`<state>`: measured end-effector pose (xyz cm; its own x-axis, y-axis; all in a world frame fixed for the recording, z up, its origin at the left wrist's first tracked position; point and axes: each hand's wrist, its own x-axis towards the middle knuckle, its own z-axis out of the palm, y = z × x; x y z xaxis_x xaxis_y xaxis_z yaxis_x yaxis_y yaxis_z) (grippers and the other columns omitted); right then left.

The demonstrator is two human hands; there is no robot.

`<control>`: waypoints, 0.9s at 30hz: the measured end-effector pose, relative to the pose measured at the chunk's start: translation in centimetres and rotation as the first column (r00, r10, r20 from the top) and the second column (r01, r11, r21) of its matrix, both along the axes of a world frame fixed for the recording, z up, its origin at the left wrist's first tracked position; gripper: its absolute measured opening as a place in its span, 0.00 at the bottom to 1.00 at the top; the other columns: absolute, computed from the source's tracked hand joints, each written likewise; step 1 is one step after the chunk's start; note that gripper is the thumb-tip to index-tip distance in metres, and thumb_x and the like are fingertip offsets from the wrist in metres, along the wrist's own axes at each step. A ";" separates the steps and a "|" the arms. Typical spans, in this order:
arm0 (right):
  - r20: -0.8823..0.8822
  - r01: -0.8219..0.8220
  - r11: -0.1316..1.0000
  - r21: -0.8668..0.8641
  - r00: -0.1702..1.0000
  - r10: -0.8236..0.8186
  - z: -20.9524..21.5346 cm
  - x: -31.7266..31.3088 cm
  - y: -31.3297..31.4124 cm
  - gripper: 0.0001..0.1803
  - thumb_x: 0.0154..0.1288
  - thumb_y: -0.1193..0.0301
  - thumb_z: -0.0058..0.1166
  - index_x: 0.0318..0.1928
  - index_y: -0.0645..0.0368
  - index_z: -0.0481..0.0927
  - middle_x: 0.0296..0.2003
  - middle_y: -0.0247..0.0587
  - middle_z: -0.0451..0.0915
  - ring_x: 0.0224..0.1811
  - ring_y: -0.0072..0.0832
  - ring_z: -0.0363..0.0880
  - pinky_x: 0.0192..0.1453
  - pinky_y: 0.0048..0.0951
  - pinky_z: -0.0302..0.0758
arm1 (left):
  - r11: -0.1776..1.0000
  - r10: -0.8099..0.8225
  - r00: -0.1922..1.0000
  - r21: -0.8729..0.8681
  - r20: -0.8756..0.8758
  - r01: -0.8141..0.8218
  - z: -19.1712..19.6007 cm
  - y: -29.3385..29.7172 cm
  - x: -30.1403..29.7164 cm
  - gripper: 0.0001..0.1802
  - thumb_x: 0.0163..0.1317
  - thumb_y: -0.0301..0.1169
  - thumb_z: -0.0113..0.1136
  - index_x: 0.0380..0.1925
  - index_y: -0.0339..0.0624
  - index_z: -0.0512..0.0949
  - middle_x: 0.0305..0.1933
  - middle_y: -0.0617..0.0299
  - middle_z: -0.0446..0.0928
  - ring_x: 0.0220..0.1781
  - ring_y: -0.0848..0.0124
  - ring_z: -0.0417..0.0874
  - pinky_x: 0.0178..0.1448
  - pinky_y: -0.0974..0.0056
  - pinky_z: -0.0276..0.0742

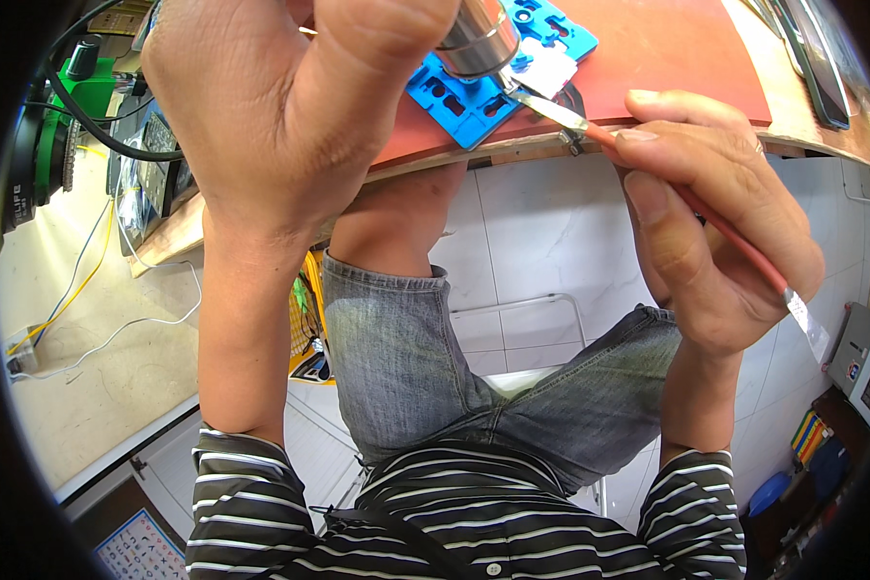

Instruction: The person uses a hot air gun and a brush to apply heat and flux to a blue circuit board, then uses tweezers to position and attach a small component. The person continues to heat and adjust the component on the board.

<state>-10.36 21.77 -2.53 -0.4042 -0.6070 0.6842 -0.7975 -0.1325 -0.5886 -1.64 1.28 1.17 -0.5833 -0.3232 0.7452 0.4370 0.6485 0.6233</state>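
Note:
My left hand (251,106) is raised close to the camera, closed around what looks like a hot air gun; its metal nozzle (478,43) points down, while the handle is hidden by the hand and the upper edge. Pinched in my right hand (720,208) is a slim pry knife (735,242) with a reddish handle and a flat metal blade. Its tip reaches under the nozzle, at a small pale part (548,70) on a blue slotted repair fixture (464,114). Whether the tip touches that part I cannot tell.
A reddish-brown mat (667,58) covers the wooden bench, with a dark phone (817,63) at the right. Black and green equipment (53,126) and a black cable (97,135) stand at the left. Thin wires (106,333) cross a pale surface. My legs are below the bench edge.

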 end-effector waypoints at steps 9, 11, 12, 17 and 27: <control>0.009 0.004 1.000 -0.003 1.000 -0.004 -0.1 0.1 0.0 0.11 0.58 0.81 0.64 0.42 0.71 0.88 0.38 0.48 0.90 0.50 0.45 0.86 0.60 0.42 0.78 | 0.997 0.074 0.997 -0.022 -0.026 -0.075 -0.4 0.3 -0.3 0.30 0.68 0.51 0.61 0.54 0.33 0.73 0.44 0.61 0.76 0.44 0.72 0.76 0.50 0.65 0.73; 0.002 0.000 1.000 -0.001 1.000 0.000 -0.1 0.0 0.0 0.11 0.58 0.82 0.64 0.42 0.71 0.88 0.38 0.48 0.90 0.50 0.46 0.86 0.60 0.42 0.78 | 0.999 0.033 0.999 -0.014 -0.007 -0.033 -0.1 0.1 -0.1 0.30 0.68 0.51 0.61 0.54 0.33 0.73 0.44 0.61 0.76 0.44 0.72 0.76 0.50 0.65 0.73; 0.000 -0.002 1.000 0.003 1.000 0.002 -0.1 -0.1 0.1 0.11 0.57 0.82 0.64 0.42 0.70 0.88 0.38 0.48 0.90 0.49 0.46 0.86 0.60 0.42 0.78 | 0.999 0.037 0.999 -0.016 -0.004 -0.037 -0.1 0.1 -0.1 0.30 0.68 0.51 0.61 0.54 0.33 0.73 0.44 0.61 0.76 0.44 0.72 0.75 0.49 0.65 0.73; -0.006 -0.001 1.000 0.001 1.000 0.001 -0.2 -0.1 0.1 0.12 0.57 0.82 0.64 0.42 0.70 0.88 0.38 0.48 0.90 0.49 0.46 0.86 0.60 0.42 0.78 | 0.988 0.134 0.988 -0.090 0.073 -0.127 1.4 1.6 0.3 0.31 0.68 0.52 0.60 0.53 0.33 0.73 0.43 0.61 0.76 0.43 0.72 0.75 0.49 0.65 0.73; -0.005 -0.026 1.000 -0.007 1.000 0.026 -0.4 -0.2 0.1 0.12 0.57 0.82 0.65 0.43 0.70 0.89 0.38 0.49 0.90 0.50 0.46 0.87 0.61 0.43 0.78 | 0.981 0.146 0.985 -0.141 0.091 -0.133 1.8 1.7 0.4 0.30 0.68 0.52 0.59 0.53 0.33 0.74 0.42 0.62 0.75 0.43 0.73 0.75 0.48 0.66 0.72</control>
<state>-10.61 21.86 -2.89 -0.3853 -0.6120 0.6906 -0.7964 -0.1574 -0.5839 -1.27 2.99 2.94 -0.6138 -0.3076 0.7270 0.2758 0.7794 0.5626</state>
